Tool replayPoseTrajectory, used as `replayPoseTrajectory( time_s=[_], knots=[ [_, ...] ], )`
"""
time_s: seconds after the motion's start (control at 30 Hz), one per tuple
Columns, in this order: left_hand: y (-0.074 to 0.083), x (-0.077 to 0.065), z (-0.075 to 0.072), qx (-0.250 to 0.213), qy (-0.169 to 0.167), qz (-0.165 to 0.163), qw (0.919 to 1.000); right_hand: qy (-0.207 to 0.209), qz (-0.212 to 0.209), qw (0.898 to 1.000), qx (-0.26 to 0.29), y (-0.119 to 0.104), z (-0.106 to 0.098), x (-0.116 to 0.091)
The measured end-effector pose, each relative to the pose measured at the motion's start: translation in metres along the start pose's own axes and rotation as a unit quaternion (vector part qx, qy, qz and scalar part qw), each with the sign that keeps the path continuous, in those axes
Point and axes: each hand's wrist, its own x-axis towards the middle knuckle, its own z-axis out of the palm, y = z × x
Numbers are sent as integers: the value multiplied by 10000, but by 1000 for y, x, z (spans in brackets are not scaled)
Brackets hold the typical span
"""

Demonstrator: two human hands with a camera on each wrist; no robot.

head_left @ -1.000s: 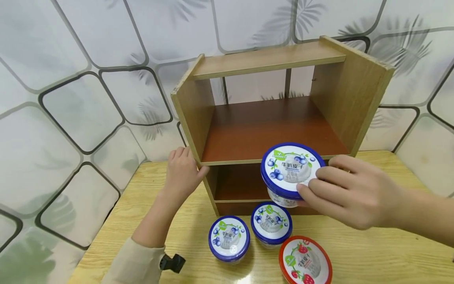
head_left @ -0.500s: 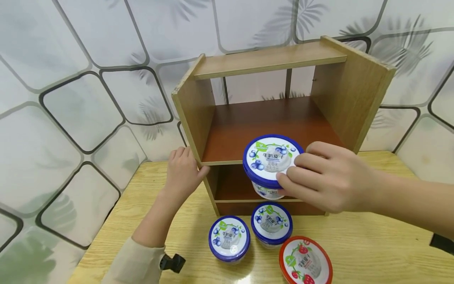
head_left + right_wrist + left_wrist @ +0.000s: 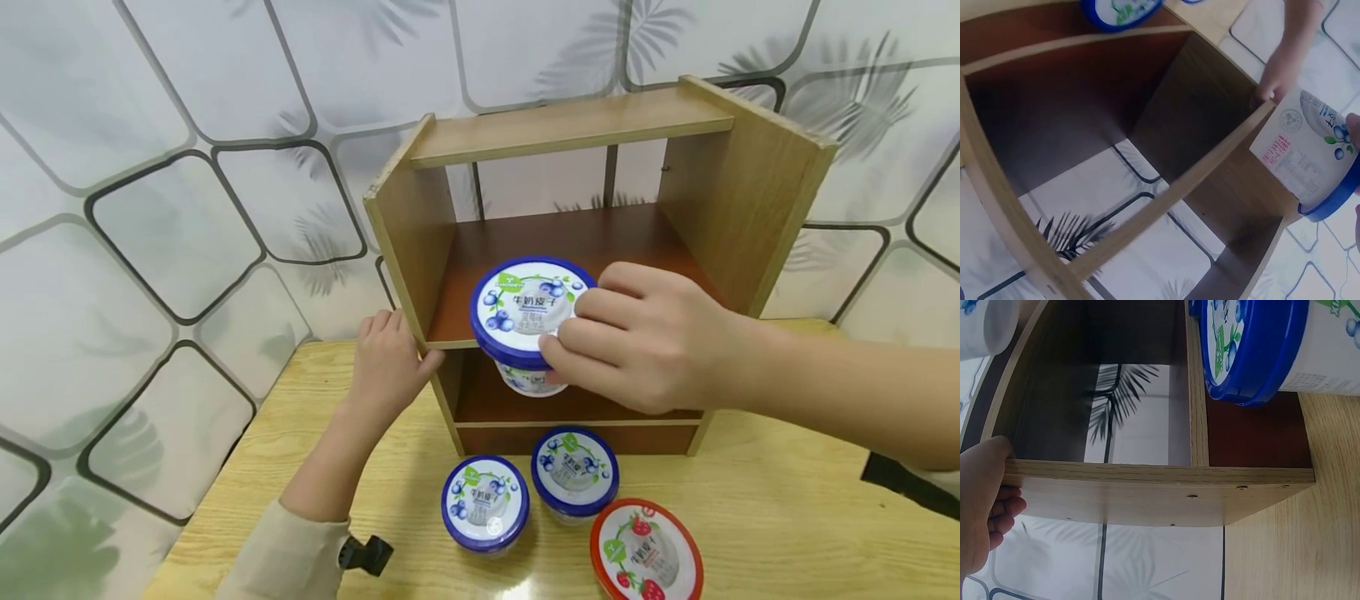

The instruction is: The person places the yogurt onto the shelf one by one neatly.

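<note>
Lately, it was the right hand (image 3: 630, 337) that had done the shifting: over the last second it had carried a blue-lidded blueberry tub (image 3: 525, 308) leftward and a little upward across the front of the wooden shelf unit (image 3: 757, 208). Its fingers were bent over the right side of the lid, gripping the tub there with no wide gap; the thumb was mostly hidden. The tub now hung upright but tilted slightly toward the viewer, its lid in front of the upper compartment's red-brown board (image 3: 540, 237) and its base in front of the lower opening. I could not make out any contact between tub and board, so I judged it to be off the shelf, borne by that hand alone.

Meanwhile the left hand (image 3: 386, 362) had not moved. It was closed round the front edge of the left side panel (image 3: 1129, 494), thumb on 1 face and fingers bent behind on the other, and seemed to be steadying the unit.

Below, 3 tubs had stayed put on the table (image 3: 810, 483): 2 with blue lids, a left tub (image 3: 485, 504) and a middle tub (image 3: 575, 472), and a red-lidded strawberry tub (image 3: 647, 550) just beside the middle tub.
</note>
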Motion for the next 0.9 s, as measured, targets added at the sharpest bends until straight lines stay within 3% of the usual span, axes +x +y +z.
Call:
replayPoseTrajectory(
  time_s=[0.07,0.17,0.3,0.47,0.9],
  knots=[
    [0,0,0,-12,-12,-20,10000,-100,-18,9999,-97,5,4,2],
    [0,0,-1,-45,-67,-58,10000,-244,-141,9995,-157,11,-5,26],
    [0,0,-1,-37,-114,-69,9999,-463,-150,9986,-228,16,-6,39],
    [0,0,-1,17,-66,-46,10000,-707,-4,9973,-204,21,1,38],
    [0,0,1,51,-58,-62,10000,-563,116,9980,-277,27,24,38]
  ],
)
